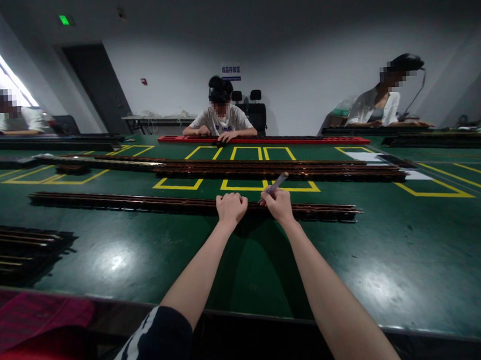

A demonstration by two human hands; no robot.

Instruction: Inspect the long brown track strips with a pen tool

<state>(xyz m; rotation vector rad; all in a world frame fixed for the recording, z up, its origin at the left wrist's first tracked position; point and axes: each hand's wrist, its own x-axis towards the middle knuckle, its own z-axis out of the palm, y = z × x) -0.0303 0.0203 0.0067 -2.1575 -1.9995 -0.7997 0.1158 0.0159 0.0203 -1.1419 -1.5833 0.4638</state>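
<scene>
On the green table [140, 266], in front of me, I count two bare hands, one pen and one narrow bundle of strips [124, 200] beneath them. It runs crosswise, long and dark, with thin coppery lines glinting along its top. My right hand [279, 204] is clamped on the pen [279, 182], tip down at the bundle; my left hand [232, 208] rests on it with curled fingers, though I can't tell whether they grip. Three people [223, 122] sit beyond, one behind a red rail [315, 140].
</scene>
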